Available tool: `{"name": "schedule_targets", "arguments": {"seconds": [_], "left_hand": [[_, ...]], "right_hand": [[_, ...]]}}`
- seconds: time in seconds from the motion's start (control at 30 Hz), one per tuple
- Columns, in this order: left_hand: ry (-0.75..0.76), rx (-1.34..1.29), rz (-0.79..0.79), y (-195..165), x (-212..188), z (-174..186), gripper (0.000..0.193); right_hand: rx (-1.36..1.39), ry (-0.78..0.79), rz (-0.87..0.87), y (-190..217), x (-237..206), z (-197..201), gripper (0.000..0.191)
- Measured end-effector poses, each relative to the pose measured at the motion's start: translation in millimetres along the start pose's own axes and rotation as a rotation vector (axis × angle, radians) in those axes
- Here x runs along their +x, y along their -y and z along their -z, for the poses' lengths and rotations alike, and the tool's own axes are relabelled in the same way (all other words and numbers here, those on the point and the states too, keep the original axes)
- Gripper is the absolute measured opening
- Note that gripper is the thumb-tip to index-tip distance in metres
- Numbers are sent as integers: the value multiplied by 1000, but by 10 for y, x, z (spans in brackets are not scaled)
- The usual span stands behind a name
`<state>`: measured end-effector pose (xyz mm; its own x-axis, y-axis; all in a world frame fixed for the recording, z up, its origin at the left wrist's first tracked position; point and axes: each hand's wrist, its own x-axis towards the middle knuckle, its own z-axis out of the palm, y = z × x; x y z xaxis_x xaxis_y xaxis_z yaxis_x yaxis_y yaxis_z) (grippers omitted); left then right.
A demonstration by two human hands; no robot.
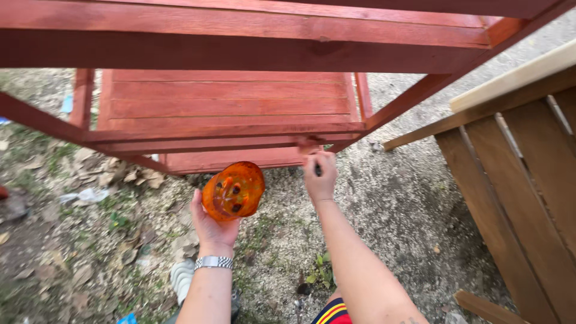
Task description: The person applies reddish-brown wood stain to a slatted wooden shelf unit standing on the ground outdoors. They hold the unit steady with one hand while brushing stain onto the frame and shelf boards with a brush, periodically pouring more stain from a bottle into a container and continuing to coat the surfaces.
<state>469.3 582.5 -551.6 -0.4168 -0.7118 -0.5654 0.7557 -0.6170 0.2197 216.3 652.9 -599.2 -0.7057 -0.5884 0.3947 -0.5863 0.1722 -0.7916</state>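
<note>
**A:** Head view is all I have. What do you make of the hands?

**B:** My left hand is cupped under an orange container, fingers wrapped round its lower side, so it is closed on it. The container is tilted, its mouth turned toward the camera, with dark patches inside. It hangs in the air just below the front rail of the red wooden shelf, not touching it as far as I can tell.

**A:** And the right?

**B:** My right hand is curled tight round a small dark tool, pressed up against the shelf's lower front rail. Only a sliver of the tool shows; I can't tell what it is.

**A:** What else is around?

**B:** Gravel and dry leaves on the ground, a brown slatted wooden piece to the right, a metal watch on my left wrist.

**A:** Where could this go wrong?

**B:** I judge the container is the weak spot. It's held from beneath at a tilt, so whatever is inside could spill. The right hand grips very little of the tool; a slip could scrape the red finish or drop the tool into the gravel.
</note>
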Motion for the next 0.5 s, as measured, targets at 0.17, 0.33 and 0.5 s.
{"name": "schedule_targets", "arguments": {"seconds": [0.17, 0.33, 0.5], "left_hand": [[133, 54, -60, -274, -125, -95, 68], [217, 154, -233, -586, -202, -260, 70], [259, 335, -433, -821, -265, -188, 66]], "right_hand": [[427, 226, -261, 706, -125, -723, 15], [861, 228, -792, 879, -87, -224, 37], [822, -6, -1201, 729, -443, 452, 70]]}}
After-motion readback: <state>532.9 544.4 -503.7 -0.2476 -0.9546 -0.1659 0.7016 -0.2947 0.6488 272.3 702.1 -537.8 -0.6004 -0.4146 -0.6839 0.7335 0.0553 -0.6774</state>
